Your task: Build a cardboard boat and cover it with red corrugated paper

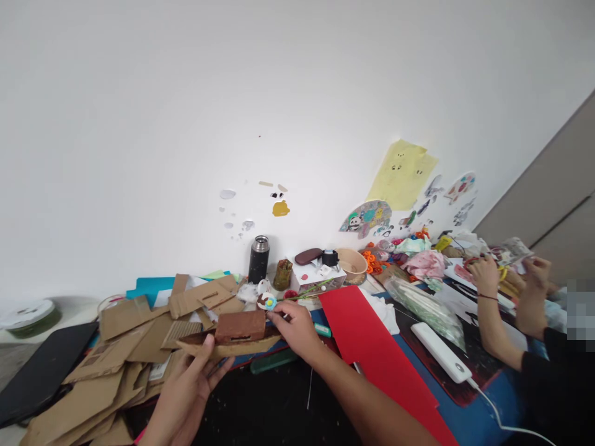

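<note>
A pointed, tan-and-brown boat-shaped model point(218, 351) is held aloft over the near edge of the desk point(80, 313), with a reddish-brown rectangular block point(240, 326) set on top of it. The model is gripped from below and the side by the left hand point(193, 384), its thumb pressed against the near side and its fingers curled underneath. By the right hand point(295, 328), thumb and fingers are brought close together just beside the block's right end; whether anything is pinched there cannot be told.

Toward the desk's left end, flat pieces of brown corrugated cardboard point(109, 365) are heaped. Near the back edge, a black cylindrical flask with a metallic rim point(259, 260) is stood upright, and a round, pale-beige plastic bowl point(352, 263) is placed farther right. A long sheet of bright red paper point(372, 347) is laid slantwise toward the near edge. At the right end, a co-worker's hands point(484, 276) are raised over the clutter.
</note>
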### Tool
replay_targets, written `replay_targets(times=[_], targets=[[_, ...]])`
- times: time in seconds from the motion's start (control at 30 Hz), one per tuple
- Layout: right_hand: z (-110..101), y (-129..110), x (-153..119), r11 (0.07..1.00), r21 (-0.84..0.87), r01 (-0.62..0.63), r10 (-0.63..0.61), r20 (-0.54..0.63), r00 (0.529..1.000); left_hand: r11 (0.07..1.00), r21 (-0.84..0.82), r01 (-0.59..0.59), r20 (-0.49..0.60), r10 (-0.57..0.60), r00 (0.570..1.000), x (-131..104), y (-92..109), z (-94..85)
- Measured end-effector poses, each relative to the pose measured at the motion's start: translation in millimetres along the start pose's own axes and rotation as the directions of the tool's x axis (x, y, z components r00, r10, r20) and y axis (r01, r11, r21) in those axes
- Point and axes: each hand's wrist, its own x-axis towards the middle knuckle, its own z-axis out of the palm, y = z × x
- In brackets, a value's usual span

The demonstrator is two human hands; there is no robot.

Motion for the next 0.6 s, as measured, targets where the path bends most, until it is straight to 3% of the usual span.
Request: replay_targets(times=[0.37,0.6], targets=[[5.9,-5.0,-3.9,0.999,0.023,0.048,-0.049,0.024,0.999,0.999,0.033,-0.042,0.045,0.04,0.998,2.8,-3.6,-7.3],[9.6,-3.9,-3.7,0.997,0.066,0.031,-0.032,0.017,0.999,0.999,0.02,-0.036,0.004,0.035,0.999,-1.7,-0.9,-2.7]])
